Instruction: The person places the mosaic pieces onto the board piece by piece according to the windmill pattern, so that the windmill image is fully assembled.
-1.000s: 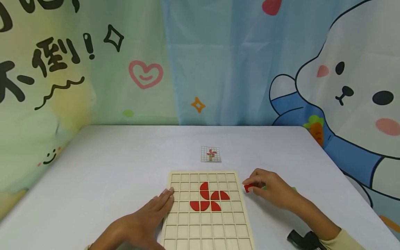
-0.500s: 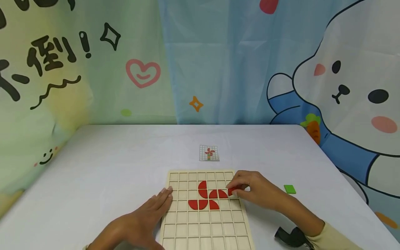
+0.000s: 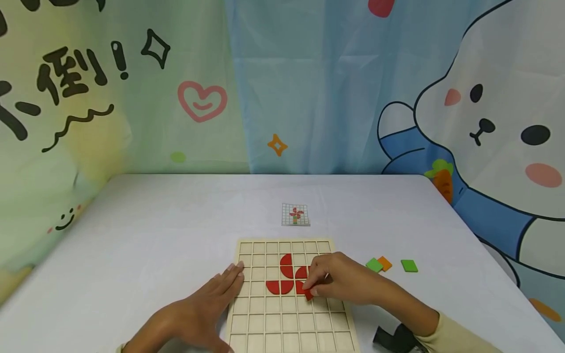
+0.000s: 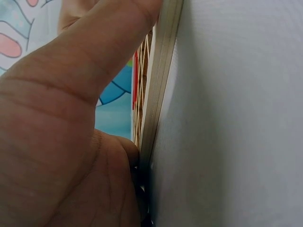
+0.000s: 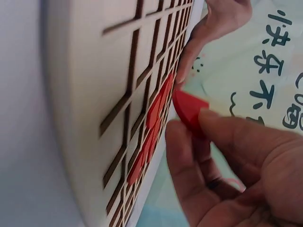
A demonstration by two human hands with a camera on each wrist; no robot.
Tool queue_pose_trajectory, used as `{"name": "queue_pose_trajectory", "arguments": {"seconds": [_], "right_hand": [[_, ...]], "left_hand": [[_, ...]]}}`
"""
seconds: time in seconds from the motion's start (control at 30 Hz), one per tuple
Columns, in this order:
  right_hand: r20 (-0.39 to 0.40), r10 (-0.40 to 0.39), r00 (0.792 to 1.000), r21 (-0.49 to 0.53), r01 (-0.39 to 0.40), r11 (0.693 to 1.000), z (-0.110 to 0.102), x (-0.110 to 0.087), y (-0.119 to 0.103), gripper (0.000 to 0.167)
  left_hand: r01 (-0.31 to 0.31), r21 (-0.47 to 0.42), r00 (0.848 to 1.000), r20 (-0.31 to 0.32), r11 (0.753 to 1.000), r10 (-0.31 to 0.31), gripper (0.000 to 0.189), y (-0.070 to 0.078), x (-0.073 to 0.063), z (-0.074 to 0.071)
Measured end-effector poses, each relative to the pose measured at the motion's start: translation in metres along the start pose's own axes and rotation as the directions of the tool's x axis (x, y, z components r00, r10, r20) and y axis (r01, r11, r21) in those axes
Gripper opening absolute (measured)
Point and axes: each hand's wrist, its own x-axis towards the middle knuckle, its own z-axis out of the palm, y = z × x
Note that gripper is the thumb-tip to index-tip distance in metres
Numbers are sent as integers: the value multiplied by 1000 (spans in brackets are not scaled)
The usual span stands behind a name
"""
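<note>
A pale wooden grid board (image 3: 282,321) lies on the table with several red quarter-circle tiles in its squares, such as the red tile (image 3: 286,287). My left hand (image 3: 198,309) rests along the board's left edge, fingers straight and touching the frame. Between thumb and fingertips, my right hand (image 3: 342,279) pinches a red quarter-circle tile (image 5: 189,109). This held tile is tilted just over the board, close to the tile in the lower right of the red group. My right fingers partly hide the red tiles beneath them.
Beyond the board lies a small pattern card (image 3: 295,214) showing a red pinwheel on a grid. Right of the board are a green tile (image 3: 374,265), an orange tile (image 3: 385,263) and another green tile (image 3: 409,265). A black strap (image 3: 397,339) shows beside the right sleeve.
My right hand has carried the red tile from the table right of the board, leftward over its red group. Green and orange tiles behind it are uncovered. The left hand stays put.
</note>
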Motion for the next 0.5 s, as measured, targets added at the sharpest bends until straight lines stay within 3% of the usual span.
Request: {"name": "queue_pose_trajectory", "arguments": {"seconds": [0.1, 0.23, 0.5], "right_hand": [[-24, 48, 999, 16, -47, 999, 3, 2, -2, 16], [0, 63, 998, 8, -63, 998, 11, 4, -2, 15], [32, 42, 999, -153, -37, 987, 17, 3, -5, 13]], "left_hand": [[-5, 9, 1000, -4, 1000, 5, 131, 0, 0, 0], [-6, 2, 1000, -6, 1000, 6, 130, 0, 0, 1], [2, -18, 1000, -2, 1000, -2, 131, -1, 0, 1]]}}
